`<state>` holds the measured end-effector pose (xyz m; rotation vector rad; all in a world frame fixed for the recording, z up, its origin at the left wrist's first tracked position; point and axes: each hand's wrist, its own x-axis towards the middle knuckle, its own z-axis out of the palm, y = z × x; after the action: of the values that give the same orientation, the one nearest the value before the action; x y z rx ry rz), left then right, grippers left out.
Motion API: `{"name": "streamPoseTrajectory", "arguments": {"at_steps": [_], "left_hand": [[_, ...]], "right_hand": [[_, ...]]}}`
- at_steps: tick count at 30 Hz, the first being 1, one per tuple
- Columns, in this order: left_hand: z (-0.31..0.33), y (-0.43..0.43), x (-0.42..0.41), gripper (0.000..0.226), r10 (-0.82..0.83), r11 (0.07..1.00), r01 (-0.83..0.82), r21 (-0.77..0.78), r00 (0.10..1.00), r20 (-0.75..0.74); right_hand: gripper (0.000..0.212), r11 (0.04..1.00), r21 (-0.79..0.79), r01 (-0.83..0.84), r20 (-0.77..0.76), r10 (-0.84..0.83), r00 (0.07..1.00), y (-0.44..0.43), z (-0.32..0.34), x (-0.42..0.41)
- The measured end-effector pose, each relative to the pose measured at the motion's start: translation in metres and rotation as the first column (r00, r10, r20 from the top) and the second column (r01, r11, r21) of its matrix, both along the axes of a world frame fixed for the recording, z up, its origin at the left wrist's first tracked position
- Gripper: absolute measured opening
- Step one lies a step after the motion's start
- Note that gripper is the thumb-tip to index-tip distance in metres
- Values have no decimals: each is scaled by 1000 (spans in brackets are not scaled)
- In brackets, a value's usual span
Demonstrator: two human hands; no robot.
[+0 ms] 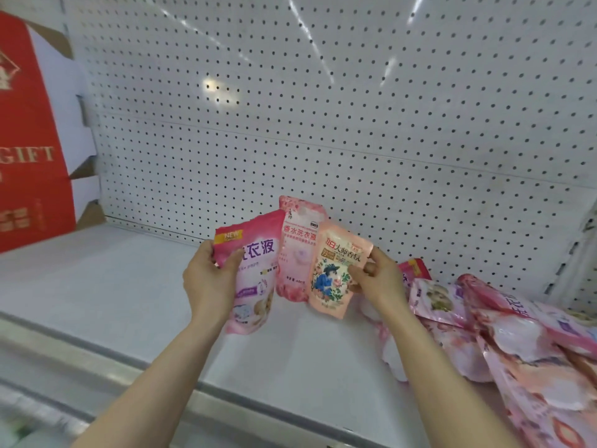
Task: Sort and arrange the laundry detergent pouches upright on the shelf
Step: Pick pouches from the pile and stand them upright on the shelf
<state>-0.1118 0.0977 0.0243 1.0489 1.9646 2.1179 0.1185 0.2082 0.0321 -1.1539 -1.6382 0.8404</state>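
Between the two grips, three things fan out above the shelf (113, 286): the left grip (206, 279) curls round the upper edge of a purple-and-pink pouch (252, 273), the right grip (378, 279) pinches the side seam of a peach pouch (336, 270), and a rose pouch (297, 253) sits wedged behind both; which grip carries it I cannot tell. Right of the right grip, a heap of pouches (517, 334) lies flat. They look liquid-filled, floppy and glossy, so likely to sag and slip. Best held high near the stiffer top seal, with the flat bottom settled down first.
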Motion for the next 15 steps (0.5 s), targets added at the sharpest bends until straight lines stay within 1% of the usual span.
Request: {"name": "streamPoseTrajectory", "arguments": {"at_steps": [2, 4, 11, 13, 15], "left_hand": [[-1, 1, -5, 12, -19, 1000, 19, -4, 1000, 17], [0, 0, -7, 13, -66, 998, 66, -18, 998, -3], [1, -15, -2, 15, -111, 994, 105, -39, 981, -161], [-1, -19, 2, 25, -117, 993, 112, -36, 974, -193], [-2, -24, 7, 45, -103, 995, 102, -15, 966, -236]], "right_hand": [[34, 1000, 0, -14, 70, 14, 997, -1, -10, -2], [35, 1000, 8, -12, 135, 11, 991, 0, -16, -2], [34, 1000, 7, -30, 203, 28, 979, -5, -11, 3], [28, 999, 27, -24, 259, 16, 966, -9, -7, 10], [21, 998, 69, 10, 288, -29, 957, -14, 0, 25]]}}
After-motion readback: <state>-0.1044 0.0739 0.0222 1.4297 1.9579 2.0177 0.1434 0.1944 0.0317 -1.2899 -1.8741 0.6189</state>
